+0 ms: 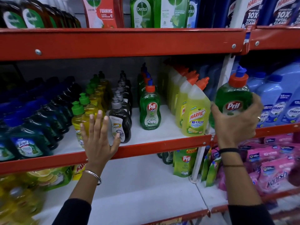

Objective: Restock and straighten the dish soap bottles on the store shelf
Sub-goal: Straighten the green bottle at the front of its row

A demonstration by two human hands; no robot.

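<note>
My right hand grips a green Pril dish soap bottle with an orange cap, held upright in the air to the right of the middle shelf's front edge. A row of the same green Pril bottles stands on that shelf, running back. My left hand is spread flat with fingers apart, in front of the yellow soap bottles and beside the dark Super bottles; it holds nothing.
Yellow Harpic bottles stand right of the Pril row, with a bare white gap between. Dark blue-green bottles fill the left. A white upright post divides the bays. Pril refill pouches sit on the lower shelf, Dettol bottles above.
</note>
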